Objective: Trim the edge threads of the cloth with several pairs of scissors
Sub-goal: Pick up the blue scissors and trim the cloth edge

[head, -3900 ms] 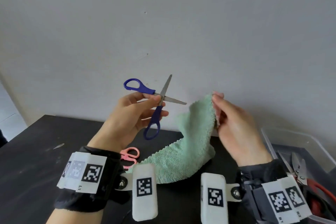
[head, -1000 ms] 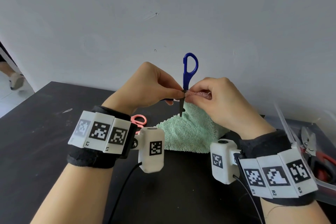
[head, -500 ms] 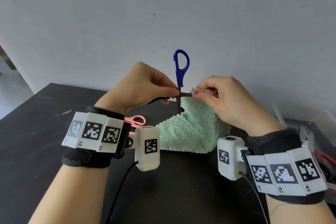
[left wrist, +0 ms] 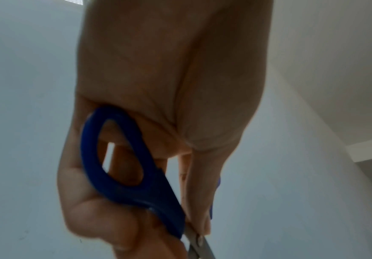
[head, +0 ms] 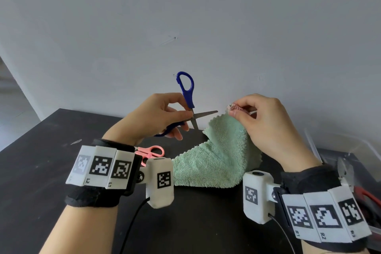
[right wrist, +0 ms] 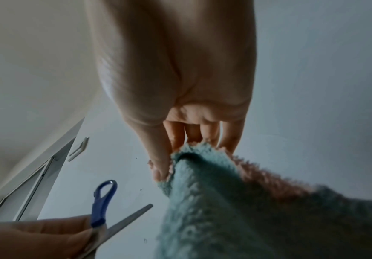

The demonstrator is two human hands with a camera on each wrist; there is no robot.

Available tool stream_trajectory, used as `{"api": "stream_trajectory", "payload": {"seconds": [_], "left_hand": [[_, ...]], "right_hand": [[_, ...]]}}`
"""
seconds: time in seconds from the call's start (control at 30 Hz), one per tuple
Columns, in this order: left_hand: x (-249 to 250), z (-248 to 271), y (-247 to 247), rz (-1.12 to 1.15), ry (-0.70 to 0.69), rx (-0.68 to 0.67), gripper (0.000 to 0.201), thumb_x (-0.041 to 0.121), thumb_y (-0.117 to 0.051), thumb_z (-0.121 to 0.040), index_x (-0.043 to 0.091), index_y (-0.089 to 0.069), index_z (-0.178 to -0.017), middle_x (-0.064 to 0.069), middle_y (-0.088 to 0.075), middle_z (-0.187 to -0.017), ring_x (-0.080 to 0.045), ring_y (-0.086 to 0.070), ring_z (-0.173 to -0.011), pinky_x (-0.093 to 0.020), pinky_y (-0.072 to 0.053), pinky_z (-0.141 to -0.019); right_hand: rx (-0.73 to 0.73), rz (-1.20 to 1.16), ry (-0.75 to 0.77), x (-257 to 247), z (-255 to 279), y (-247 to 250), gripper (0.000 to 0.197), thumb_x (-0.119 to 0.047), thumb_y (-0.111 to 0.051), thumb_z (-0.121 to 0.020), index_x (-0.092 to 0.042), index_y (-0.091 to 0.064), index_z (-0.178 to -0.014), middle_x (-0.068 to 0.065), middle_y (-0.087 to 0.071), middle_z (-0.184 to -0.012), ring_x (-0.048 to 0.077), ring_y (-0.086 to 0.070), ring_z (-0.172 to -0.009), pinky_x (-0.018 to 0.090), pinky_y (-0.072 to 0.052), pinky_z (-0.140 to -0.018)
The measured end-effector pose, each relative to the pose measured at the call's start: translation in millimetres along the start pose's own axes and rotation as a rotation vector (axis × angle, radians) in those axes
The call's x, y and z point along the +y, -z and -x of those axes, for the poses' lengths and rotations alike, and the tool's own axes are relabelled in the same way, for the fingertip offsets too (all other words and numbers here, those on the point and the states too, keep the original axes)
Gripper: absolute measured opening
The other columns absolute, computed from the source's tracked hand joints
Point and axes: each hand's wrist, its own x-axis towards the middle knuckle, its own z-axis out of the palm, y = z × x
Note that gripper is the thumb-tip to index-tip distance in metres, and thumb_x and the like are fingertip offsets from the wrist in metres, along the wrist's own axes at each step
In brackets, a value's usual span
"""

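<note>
The left hand (head: 158, 115) has its fingers wrapped on the blue scissors (head: 186, 97), blades wide apart; the right hand (head: 266, 123) pinches the top edge of the green cloth (head: 214, 159), which hangs to the worktop (head: 41, 150); those sharp tips sit near the pinching fingers (head: 237, 112), so a quick snip could nick skin or cut the cloth, not the threads.

scissors (head: 188, 105) left of cloth (head: 214, 159), above table (head: 41, 150)
</note>
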Motion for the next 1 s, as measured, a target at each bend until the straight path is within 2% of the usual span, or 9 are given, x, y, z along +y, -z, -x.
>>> {"api": "stream_trajectory", "payload": {"seconds": [0.1,0.2,0.33,0.53,0.63,0.77,0.83,0.9,1.0], "left_hand": [[-0.5,-1.8,-1.1,0.07,0.004,0.044,0.004,0.012,-0.069,-0.084,0.008,-0.068,-0.085,-0.008,-0.071,-0.071,-0.017,-0.06,-0.054,-0.021,-0.053,-0.055],[-2.7,-2.8,-0.1,0.088,-0.034,0.098,0.005,0.007,-0.075,-0.077,0.009,-0.071,-0.075,-0.004,-0.068,-0.063,-0.009,-0.057,-0.053,-0.017,-0.05,-0.057],[-2.9,-2.2,1.1,0.063,-0.089,0.153,0.015,0.001,-0.079,-0.07,0.01,-0.073,-0.08,-0.009,-0.072,-0.071,-0.008,-0.059,-0.059,-0.012,-0.048,-0.057],[-1.8,-5.4,-0.5,0.054,-0.043,0.183,0.025,0.005,-0.084,-0.064,0.012,-0.068,-0.083,0.003,-0.072,-0.064,-0.005,-0.062,-0.057,-0.009,-0.048,-0.055],[1.1,-2.2,-2.2,0.038,-0.039,0.15,0.023,0.004,-0.084,-0.064,0.008,-0.072,-0.083,0.0,-0.07,-0.064,-0.003,-0.06,-0.052,-0.009,-0.045,-0.05],[2.6,1.4,-2.6,0.035,-0.018,0.103,0.023,0.003,-0.083,-0.064,0.005,-0.073,-0.084,-0.005,-0.069,-0.07,-0.007,-0.057,-0.047,-0.012,-0.043,-0.044],[2.0,1.5,-2.0,-0.021,-0.023,0.083,0.023,0.006,-0.085,-0.062,0.008,-0.075,-0.083,-0.001,-0.07,-0.07,-0.006,-0.058,-0.048,-0.013,-0.043,-0.045],[1.3,1.0,-1.8,-0.076,-0.044,0.05,0.024,0.008,-0.086,-0.06,0.014,-0.077,-0.081,0.0,-0.072,-0.07,-0.004,-0.059,-0.052,-0.015,-0.045,-0.048],[0.7,0.4,-3.3,-0.102,-0.068,0.01,0.021,0.008,-0.084,-0.063,0.018,-0.078,-0.08,0.0,-0.074,-0.071,-0.005,-0.059,-0.057,-0.016,-0.048,-0.053]], "right_hand": [[0.03,-0.018,-0.01,1.3,-0.2,2.0,0.005,-0.018,-0.068,-0.086,-0.017,-0.072,-0.088,-0.008,-0.066,-0.086,-0.005,-0.055,-0.073,0.001,-0.038,-0.063],[0.062,-0.063,-0.031,1.5,-0.5,4.5,0.003,-0.022,-0.068,-0.086,-0.022,-0.069,-0.082,-0.01,-0.066,-0.083,-0.002,-0.057,-0.075,0.004,-0.038,-0.063],[0.091,-0.101,-0.033,2.7,-1.5,4.5,0.007,-0.023,-0.067,-0.087,-0.023,-0.069,-0.081,-0.015,-0.066,-0.076,0.003,-0.059,-0.07,0.007,-0.041,-0.065],[0.111,-0.182,-0.04,4.0,-2.2,3.0,0.005,-0.022,-0.068,-0.086,-0.02,-0.072,-0.085,-0.013,-0.067,-0.075,0.007,-0.062,-0.07,0.016,-0.046,-0.07],[0.113,-0.255,-0.035,1.2,-1.5,2.4,0.007,-0.021,-0.069,-0.085,-0.027,-0.071,-0.081,-0.017,-0.068,-0.072,0.001,-0.061,-0.068,0.011,-0.047,-0.066],[0.123,-0.318,-0.012,-2.1,-0.7,3.1,0.018,-0.02,-0.07,-0.084,-0.036,-0.066,-0.076,-0.026,-0.067,-0.068,-0.004,-0.061,-0.066,0.008,-0.045,-0.065],[0.14,-0.29,-0.001,-0.9,-0.6,3.6,0.017,-0.02,-0.071,-0.083,-0.035,-0.067,-0.076,-0.022,-0.068,-0.068,-0.002,-0.062,-0.068,0.01,-0.047,-0.068],[0.157,-0.224,-0.005,0.8,-0.2,2.4,0.009,-0.022,-0.07,-0.084,-0.03,-0.069,-0.079,-0.015,-0.069,-0.074,0.006,-0.065,-0.072,0.018,-0.05,-0.071],[0.146,-0.119,0.001,2.8,0.8,-1.3,0.004,-0.025,-0.069,-0.086,-0.023,-0.072,-0.083,-0.005,-0.069,-0.078,0.012,-0.065,-0.074,0.025,-0.05,-0.07]]}}
